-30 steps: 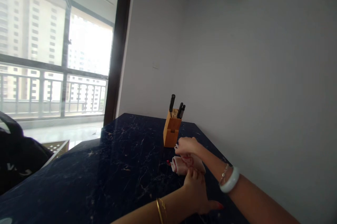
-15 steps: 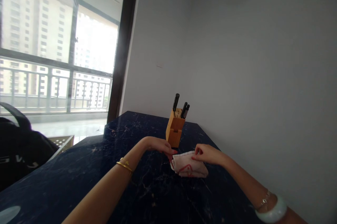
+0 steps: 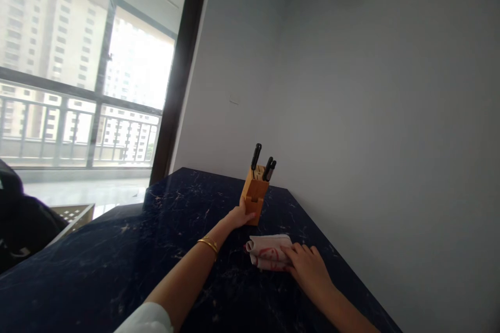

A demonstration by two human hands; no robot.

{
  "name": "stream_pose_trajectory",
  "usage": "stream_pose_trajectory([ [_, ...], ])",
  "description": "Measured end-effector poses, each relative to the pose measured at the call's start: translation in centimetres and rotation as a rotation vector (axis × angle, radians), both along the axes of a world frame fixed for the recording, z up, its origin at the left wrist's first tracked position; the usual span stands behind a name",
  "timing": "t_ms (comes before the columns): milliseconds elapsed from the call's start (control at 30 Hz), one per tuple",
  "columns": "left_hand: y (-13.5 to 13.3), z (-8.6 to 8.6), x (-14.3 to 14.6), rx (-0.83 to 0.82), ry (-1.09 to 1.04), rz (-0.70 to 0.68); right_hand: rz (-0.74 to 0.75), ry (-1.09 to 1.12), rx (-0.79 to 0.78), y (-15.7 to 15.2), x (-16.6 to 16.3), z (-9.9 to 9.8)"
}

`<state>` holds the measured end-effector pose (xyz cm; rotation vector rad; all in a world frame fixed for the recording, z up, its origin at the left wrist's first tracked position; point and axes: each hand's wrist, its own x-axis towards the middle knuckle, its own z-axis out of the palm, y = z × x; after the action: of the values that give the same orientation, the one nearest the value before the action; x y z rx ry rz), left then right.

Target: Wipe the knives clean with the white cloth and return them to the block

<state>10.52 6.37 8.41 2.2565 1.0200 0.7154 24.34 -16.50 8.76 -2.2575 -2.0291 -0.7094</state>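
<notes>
My left hand (image 3: pixel 239 216) grips the lower part of a wooden knife block (image 3: pixel 254 192), thumb across its front and the other fingers hidden along its left side. Several black-handled knives (image 3: pixel 257 156) stick up from the slots at its top. Closer to me, a folded white cloth (image 3: pixel 269 249) with red markings lies on the dark tabletop. My right hand (image 3: pixel 308 265) pinches the right end of this cloth between thumb and fingers. A small red spot shows at the cloth's left end, too small to make out.
The dark blue marbled table (image 3: pixel 187 202) runs up to a grey wall (image 3: pixel 351 114) on the right. At the far left are a black bag (image 3: pixel 27 223) and a pale perforated panel (image 3: pixel 74 214). A large window (image 3: pixel 128 62) stands behind them.
My left hand has let go of the cloth's left end and moved forward onto the knife block. My right hand has shifted from the cloth's top edge to its right end.
</notes>
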Motion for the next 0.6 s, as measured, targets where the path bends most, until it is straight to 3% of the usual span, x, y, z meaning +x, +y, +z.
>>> stream_pose_trajectory([
  [367, 0.9, 0.8, 0.1, 0.120, 0.141, 0.123, -0.004, -0.008, 0.096, 1.5, -0.2, -0.3],
  [600, 0.0, 0.9, 0.5, 0.145, 0.142, 0.100, -0.022, -0.012, 0.102, 2.7, -0.1, -0.3],
])
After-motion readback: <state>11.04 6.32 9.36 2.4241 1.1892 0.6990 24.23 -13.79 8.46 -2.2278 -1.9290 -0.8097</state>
